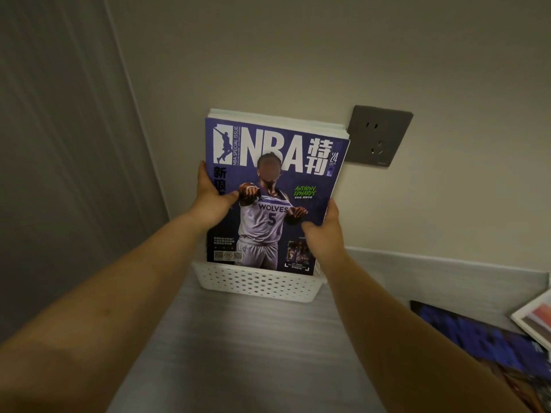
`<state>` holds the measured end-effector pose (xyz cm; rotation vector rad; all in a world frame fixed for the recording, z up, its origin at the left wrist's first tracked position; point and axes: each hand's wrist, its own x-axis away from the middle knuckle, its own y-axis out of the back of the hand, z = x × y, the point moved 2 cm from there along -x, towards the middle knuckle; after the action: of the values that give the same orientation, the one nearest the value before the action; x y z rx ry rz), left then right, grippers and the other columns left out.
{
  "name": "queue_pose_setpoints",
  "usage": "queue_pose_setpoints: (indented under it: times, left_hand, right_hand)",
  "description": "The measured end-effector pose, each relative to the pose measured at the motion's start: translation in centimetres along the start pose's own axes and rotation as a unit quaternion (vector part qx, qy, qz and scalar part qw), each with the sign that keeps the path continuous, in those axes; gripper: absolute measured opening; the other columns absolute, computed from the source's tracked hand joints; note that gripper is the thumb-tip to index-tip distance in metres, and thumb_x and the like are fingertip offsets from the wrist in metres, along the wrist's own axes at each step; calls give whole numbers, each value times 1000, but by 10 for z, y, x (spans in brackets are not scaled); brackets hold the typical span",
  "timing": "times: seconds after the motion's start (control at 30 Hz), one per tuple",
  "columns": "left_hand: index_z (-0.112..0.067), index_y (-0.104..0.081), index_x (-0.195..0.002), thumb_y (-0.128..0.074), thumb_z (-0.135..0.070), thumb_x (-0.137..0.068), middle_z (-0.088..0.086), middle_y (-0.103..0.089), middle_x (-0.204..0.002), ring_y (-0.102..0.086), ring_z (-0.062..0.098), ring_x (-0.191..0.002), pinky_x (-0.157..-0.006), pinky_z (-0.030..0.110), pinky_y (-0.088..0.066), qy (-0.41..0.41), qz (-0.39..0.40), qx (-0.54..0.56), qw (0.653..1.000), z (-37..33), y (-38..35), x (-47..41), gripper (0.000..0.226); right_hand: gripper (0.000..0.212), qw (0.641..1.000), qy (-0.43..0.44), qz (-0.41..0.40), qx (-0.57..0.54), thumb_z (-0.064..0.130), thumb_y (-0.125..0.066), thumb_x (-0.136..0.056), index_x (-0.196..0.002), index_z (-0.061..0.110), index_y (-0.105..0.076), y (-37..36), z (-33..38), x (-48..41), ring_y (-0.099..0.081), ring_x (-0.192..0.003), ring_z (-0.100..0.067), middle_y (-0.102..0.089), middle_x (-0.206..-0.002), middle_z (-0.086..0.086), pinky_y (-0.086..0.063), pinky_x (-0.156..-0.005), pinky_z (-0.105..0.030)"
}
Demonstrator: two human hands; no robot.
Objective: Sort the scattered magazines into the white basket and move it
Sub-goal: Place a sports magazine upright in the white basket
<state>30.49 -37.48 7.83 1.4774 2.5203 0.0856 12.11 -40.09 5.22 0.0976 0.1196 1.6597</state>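
A purple NBA magazine (277,162) stands upright at the front of a stack of magazines in the white perforated basket (256,286), which sits on the grey table against the wall. My left hand (210,198) grips the stack's left edge, thumb on the cover. My right hand (323,231) grips its right edge lower down, thumb on the cover. Several white page edges show behind the front cover at the top.
A dark blue magazine (483,341) lies flat on the grey table (238,353) at the right, with a pale one (536,320) at the frame's right edge. A grey wall socket (378,135) is just right of the stack. A grey curtain hangs on the left.
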Motion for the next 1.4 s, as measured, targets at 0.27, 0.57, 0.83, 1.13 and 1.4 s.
queue_pose_setpoints:
  times: [0.27, 0.57, 0.83, 1.13, 1.4]
  left_hand:
    - [-20, -8, -142, -45, 10, -83, 11, -39, -140, -42, 17, -113, -94, 33, -37, 8, -23, 76, 997, 8, 1, 4, 76]
    - [-20, 0, -142, -46, 6, -84, 10, -34, -144, -38, 24, -127, -98, 34, -35, 10, -18, 2, 1000, 11, -4, 1, 79]
    - [-10, -26, -139, -48, -17, -88, 15, -29, -148, -28, 31, -135, -112, 49, -26, -145, -90, -267, 949, -23, -9, 66, 56]
    - [-8, -63, -108, -56, -5, -83, 11, -62, -117, -50, 10, -98, -75, 1, -30, -27, 203, -226, 952, -3, -112, 228, 26]
    - [-11, -61, -112, -45, -10, -89, 13, -62, -122, -56, 24, -113, -91, 23, -40, 128, 266, -227, 928, 21, -223, 296, 28]
  right_hand:
    - [61, 996, 18, -11, -91, -16, -38, -81, -133, 15, -34, 6, 1, 1, -54, -105, -19, -54, -116, -5, -48, -96, -47]
    - [59, 999, 34, 32, -14, -10, -41, -82, -133, 19, -33, 14, 4, -3, -56, -100, -21, -52, -107, 2, -50, -85, -33]
    - [61, 979, 44, 27, 198, 3, -47, -88, -141, 13, -21, 88, -21, 33, -23, -139, -21, -24, -152, -6, -20, -112, -29]
    - [53, 887, -82, -50, 452, 16, -50, -88, -138, 13, -31, 275, -112, 144, -23, -139, -26, -30, -149, -10, -17, -113, -36]
    - [58, 828, -103, -29, 550, 48, -30, -91, -143, 25, -16, 336, -150, 233, -10, -143, -21, -7, -156, -2, -8, -117, -36]
